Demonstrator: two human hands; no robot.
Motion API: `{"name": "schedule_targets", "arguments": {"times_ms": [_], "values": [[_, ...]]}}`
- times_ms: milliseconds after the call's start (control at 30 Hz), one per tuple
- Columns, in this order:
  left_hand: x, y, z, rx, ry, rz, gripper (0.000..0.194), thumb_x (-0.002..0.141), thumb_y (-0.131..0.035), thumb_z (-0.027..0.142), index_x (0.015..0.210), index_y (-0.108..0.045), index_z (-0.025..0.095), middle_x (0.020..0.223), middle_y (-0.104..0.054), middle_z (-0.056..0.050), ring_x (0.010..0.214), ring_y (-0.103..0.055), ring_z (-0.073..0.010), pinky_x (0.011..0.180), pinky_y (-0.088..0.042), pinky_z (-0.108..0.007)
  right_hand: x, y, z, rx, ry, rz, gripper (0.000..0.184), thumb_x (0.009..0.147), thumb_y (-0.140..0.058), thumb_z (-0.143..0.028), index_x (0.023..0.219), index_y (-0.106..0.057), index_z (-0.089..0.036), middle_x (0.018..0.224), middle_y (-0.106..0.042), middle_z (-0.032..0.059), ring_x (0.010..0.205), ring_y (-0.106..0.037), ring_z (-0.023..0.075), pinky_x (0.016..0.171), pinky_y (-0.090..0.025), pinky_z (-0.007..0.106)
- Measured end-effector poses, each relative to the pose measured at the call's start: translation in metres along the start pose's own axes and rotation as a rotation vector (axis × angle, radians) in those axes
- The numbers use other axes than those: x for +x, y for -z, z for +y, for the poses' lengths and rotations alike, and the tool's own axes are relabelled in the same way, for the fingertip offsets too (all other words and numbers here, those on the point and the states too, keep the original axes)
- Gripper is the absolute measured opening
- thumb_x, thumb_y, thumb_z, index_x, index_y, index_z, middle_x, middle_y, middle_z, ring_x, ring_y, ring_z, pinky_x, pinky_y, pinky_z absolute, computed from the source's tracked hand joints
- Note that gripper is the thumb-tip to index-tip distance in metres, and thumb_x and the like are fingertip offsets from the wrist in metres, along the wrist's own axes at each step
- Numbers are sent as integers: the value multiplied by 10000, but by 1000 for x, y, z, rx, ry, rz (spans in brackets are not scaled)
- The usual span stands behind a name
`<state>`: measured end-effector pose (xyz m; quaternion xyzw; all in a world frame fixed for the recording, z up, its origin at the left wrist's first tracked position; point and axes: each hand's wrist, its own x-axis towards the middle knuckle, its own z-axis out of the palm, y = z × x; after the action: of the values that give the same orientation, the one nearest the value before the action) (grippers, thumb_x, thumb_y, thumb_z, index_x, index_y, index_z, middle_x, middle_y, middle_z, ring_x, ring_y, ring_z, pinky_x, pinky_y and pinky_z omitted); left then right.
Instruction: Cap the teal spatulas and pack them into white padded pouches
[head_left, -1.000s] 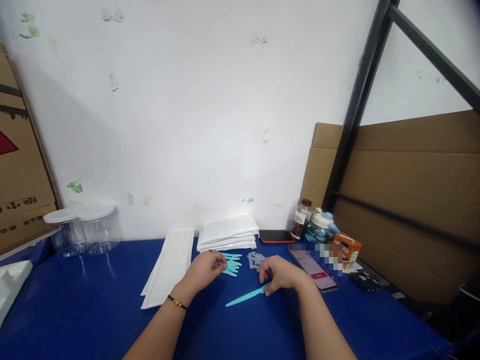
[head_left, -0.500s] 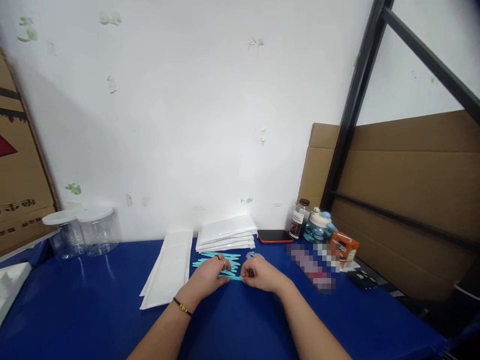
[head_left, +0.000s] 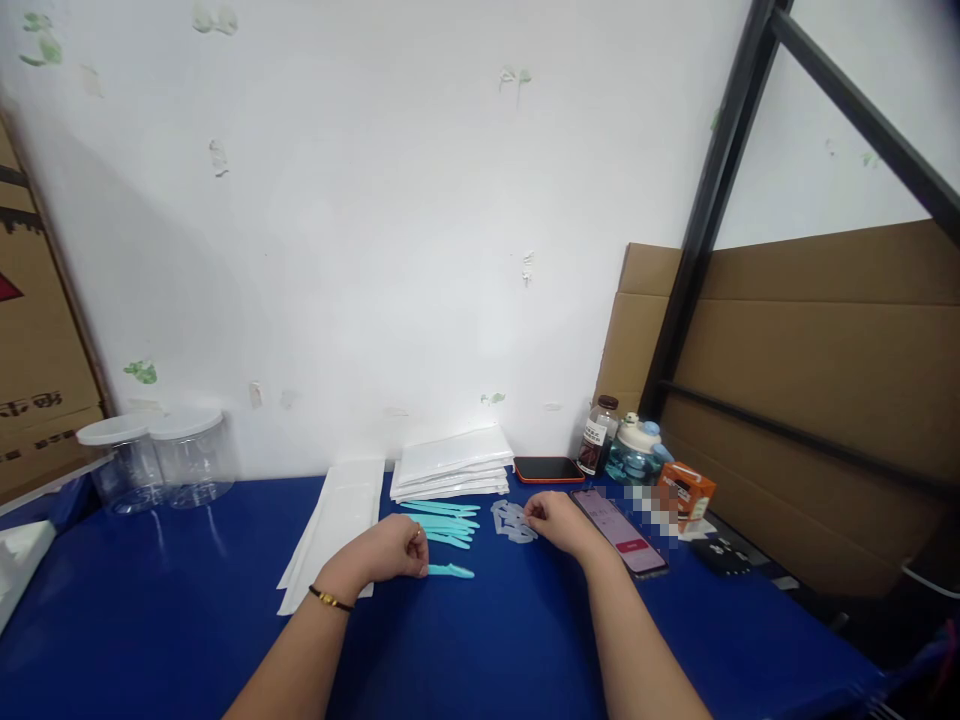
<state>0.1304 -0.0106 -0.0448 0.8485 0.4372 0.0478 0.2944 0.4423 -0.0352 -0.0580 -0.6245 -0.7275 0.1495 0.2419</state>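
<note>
Our landmark is the stack of white packets (head_left: 452, 462) at the back of the blue tabletop (head_left: 465, 660). In front of the stack we see a group of turquoise sticks (head_left: 442, 524); farther in front of it, the grip of the left hand (head_left: 394, 548) pinches the end of a separate turquoise stick (head_left: 453, 571). To the front right of the stack, the grip of the right hand (head_left: 556, 522) has its fingers drawn together at the edge of the translucent pieces (head_left: 514, 522); we cannot tell whether it pinches one. Containers: well left of the stack, two lidded jars (head_left: 196, 470) with see-through walls; to its right, past the red-edged phone (head_left: 549, 469), a brown-capped bottle (head_left: 594, 442), dark towards its base, a teal drinking bottle (head_left: 632, 463) and an orange box (head_left: 686, 495), its contents hidden from us
</note>
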Motion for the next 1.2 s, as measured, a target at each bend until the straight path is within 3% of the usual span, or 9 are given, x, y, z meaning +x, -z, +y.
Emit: {"name": "schedule_targets", "arguments": {"times_ms": [167,367,567,833,1067,1133,1200], "values": [[0,-7,4,-12,-10,-4,176,608,-586,311,702,-664,185,663,-634,7,600,-542,-124,507,-366,-199,-2,-2,-4,-10,73,50,117,677,-572,-138,727,-674,-166,782,-652,40,699,-574,147,614,-394,216],[-1,-20,-4,-7,-23,80,164,635,-562,303,735,-630,192,649,-607,24,573,-514,-108,506,-341,-193,-1,-17,-7,4,30,-139,63,627,-633,-116,651,-666,-164,670,-648,12,603,-566,133,551,-376,206],[-8,-27,1,-5,-13,158,153,666,-537,292,722,-634,189,678,-632,7,606,-543,-121,525,-351,-203,-12,-34,-30,200,95,-275,63,664,-652,-133,704,-645,-181,660,-630,-11,605,-567,113,530,-387,185],[-8,-25,8,1,-29,154,169,673,-536,284,736,-654,180,704,-647,-3,619,-554,-125,543,-365,-210,-15,-45,-51,282,170,-244,69,685,-616,-116,710,-655,-168,642,-618,-10,583,-537,100,529,-385,185],[-2,-37,13,-152,-67,26,220,651,-601,348,761,-655,165,657,-620,11,594,-524,-111,523,-353,-190,-18,-39,-48,320,176,-395,119,643,-667,-205,750,-706,-171,616,-627,-7,562,-528,114,510,-376,193],[0,-37,11,-133,-61,70,275,646,-622,406,793,-649,175,689,-613,11,614,-526,-116,538,-361,-195,-17,-32,-40,320,164,-338,133,669,-644,-228,765,-711,-164,638,-636,5,582,-540,125,532,-388,203],[0,-35,7,-47,-57,230,285,683,-600,420,852,-633,193,779,-610,1,686,-538,-131,594,-380,-210,-14,-25,-29,263,136,-153,142,712,-590,-224,762,-707,-159,666,-635,17,612,-546,135,563,-394,216]]}}
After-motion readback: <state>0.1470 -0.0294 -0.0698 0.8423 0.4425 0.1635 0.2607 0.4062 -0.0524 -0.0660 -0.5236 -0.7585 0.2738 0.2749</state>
